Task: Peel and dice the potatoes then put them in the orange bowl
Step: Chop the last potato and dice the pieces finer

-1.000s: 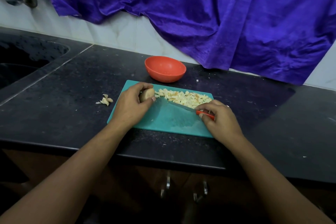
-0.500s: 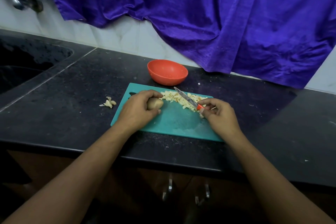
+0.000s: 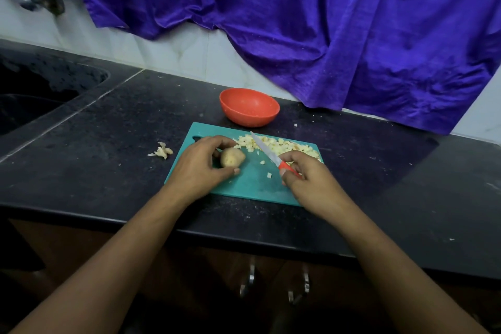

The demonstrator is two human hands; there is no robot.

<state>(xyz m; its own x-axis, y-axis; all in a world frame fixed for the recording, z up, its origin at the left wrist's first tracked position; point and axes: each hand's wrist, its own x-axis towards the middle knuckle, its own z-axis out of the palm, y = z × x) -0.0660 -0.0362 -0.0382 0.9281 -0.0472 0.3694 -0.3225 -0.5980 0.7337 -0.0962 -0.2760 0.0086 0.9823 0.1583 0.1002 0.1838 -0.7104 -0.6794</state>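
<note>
Left hand (image 3: 200,168) down on the board, fingers and thumb curled round a small tan potato (image 3: 231,158) and holding it against the surface. Right hand (image 3: 309,179) clenched on the red handle of a knife (image 3: 268,150), the blade angled away towards the board's far edge, its tip over the heap of cubes.

Behind it all, a big purple cloth (image 3: 298,22) hung down the tiled wall to the back edge of the black worktop (image 3: 108,130). A dark sink (image 3: 32,95) was sunk into the worktop's left end, with a metal tap (image 3: 35,0) above it.

The teal cutting board (image 3: 252,184) sat near the worktop's front edge, and both hands worked over it. The orange bowl (image 3: 249,107) stood on the worktop just beyond the board's far edge.

The diced potato (image 3: 279,145) lay heaped along that far edge, running to the board's far right corner. The whole potato rested on the left half of the board, just beside the heap.

Off the board's left edge, a small clump of peelings (image 3: 162,150) lay on the worktop. Two loose cubes (image 3: 269,175) sat mid-board between the hands.
</note>
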